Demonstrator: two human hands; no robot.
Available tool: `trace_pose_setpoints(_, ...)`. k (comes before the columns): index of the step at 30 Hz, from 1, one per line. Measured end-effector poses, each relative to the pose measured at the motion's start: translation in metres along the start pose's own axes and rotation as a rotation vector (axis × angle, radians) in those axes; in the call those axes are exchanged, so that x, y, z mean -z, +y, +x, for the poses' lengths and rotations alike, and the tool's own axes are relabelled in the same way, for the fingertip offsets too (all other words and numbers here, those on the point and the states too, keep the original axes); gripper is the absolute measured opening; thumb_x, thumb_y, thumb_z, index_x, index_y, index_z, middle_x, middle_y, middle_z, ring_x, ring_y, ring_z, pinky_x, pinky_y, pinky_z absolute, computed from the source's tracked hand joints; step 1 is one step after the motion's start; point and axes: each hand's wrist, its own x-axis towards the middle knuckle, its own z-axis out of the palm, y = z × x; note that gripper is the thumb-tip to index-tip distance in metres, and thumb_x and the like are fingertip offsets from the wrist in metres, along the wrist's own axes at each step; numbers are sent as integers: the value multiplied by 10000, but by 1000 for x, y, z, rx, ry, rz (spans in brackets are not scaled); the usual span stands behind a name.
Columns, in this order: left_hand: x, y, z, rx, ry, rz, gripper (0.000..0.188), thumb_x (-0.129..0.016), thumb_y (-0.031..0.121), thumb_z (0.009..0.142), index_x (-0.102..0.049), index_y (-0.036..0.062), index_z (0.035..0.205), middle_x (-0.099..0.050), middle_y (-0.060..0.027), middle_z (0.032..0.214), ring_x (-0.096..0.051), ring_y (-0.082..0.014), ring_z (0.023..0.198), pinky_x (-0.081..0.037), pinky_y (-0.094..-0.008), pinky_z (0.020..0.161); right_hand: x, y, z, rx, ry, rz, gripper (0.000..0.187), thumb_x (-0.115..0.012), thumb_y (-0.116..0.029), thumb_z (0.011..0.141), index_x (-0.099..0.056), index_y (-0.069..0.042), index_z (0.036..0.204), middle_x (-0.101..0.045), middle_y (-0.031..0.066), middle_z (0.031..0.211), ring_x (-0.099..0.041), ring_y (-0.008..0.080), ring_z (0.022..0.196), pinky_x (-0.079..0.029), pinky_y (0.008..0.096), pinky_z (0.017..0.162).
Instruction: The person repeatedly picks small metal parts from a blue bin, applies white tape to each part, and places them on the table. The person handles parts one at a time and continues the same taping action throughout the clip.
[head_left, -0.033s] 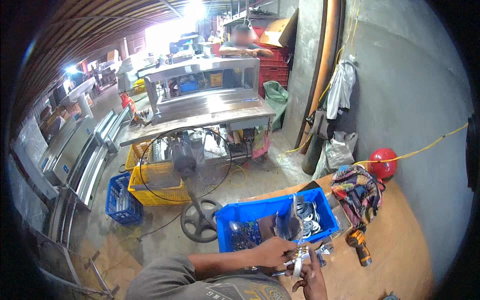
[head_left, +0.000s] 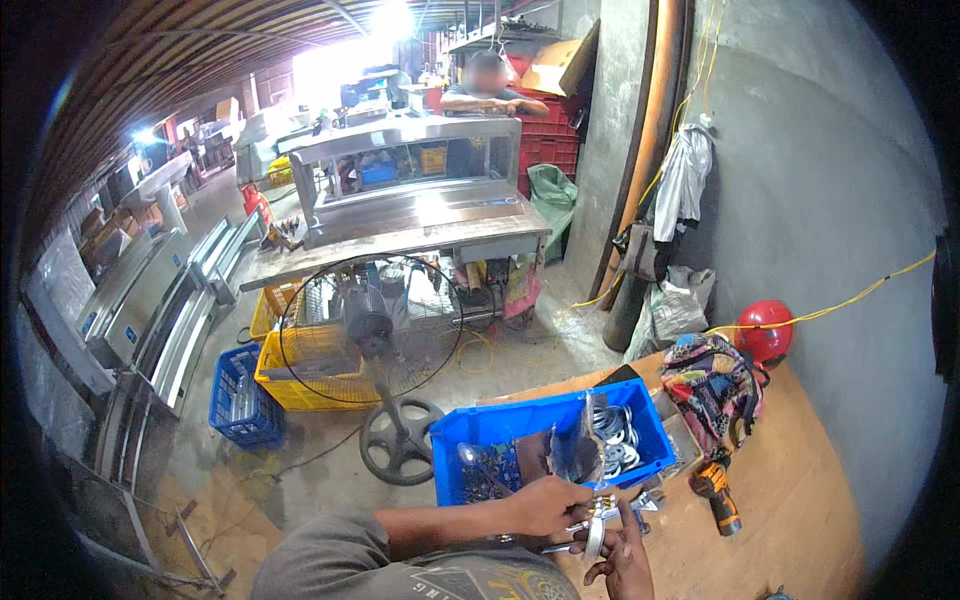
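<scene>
My left hand [head_left: 548, 506] reaches across from the lower left, its fingers pinched at a small shiny metal fitting [head_left: 604, 503] with brass-coloured ends. My right hand [head_left: 628, 562] is just below it, fingers bent around a flat white ring [head_left: 596, 537], with the index finger pointing up beside the fitting. Whether the ring is a roll of tape, I cannot tell. Right behind my hands is a blue bin [head_left: 654, 398] holding small metal parts [head_left: 487, 472] on the left and pale rings [head_left: 616, 440] on the right. A silvery wrench-like tool [head_left: 650, 498] lies beside the fitting.
An orange and black cordless drill [head_left: 717, 497] lies on the brown table [head_left: 790, 500], near a patterned cloth bag [head_left: 712, 385] and a red round object [head_left: 765, 330]. Beyond the bin stand a pedestal fan [head_left: 370, 330], yellow and blue crates [head_left: 246, 400], and a metal counter [head_left: 420, 220] with a person behind it.
</scene>
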Motion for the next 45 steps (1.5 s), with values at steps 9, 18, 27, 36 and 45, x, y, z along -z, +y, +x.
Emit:
trace_pose_setpoints(9,-21,0,-6,-110,-88,19,185,-648,190,885,-619,34,980,-646,-204,836,-641,-408,793,-506,-486,703,-2,-38,10,-74,83,8,1234,-616,-776,770,-24,-51,1573,-650,219,1170,-684,246,971,-505,274,568)
trace_pose_setpoints(18,-8,18,-9,-94,-162,-88,162,-649,179,887,-604,25,859,-622,-178,768,-631,-368,716,-495,-451,639,1,-35,25,65,125,106,1090,-585,-672,872,-25,-52,1572,-643,243,1196,-703,255,928,-503,275,550)
trace_pose_setpoints(27,-5,26,-11,-309,-38,-130,143,-673,138,834,-600,16,826,-612,-173,744,-607,-345,690,-474,-438,667,5,-19,33,71,166,147,928,-631,-479,933,-94,-40,1550,-628,252,1215,-701,276,968,-550,312,540)
trace_pose_setpoints(36,-12,21,-14,-98,-283,-186,81,-657,81,819,-647,47,892,-654,-135,824,-630,-310,850,-485,-449,756,29,1,39,-99,90,-63,951,-662,-642,849,-291,-124,1556,-491,90,1411,-553,184,1049,-496,288,761)
trace_pose_setpoints(45,-11,15,-16,-100,-174,-334,142,-705,124,867,-637,14,927,-616,-119,746,-541,-204,646,-456,-375,621,44,30,34,-162,106,-328,676,-554,-199,960,-273,-142,1572,-545,64,1286,-552,128,867,-496,252,651)
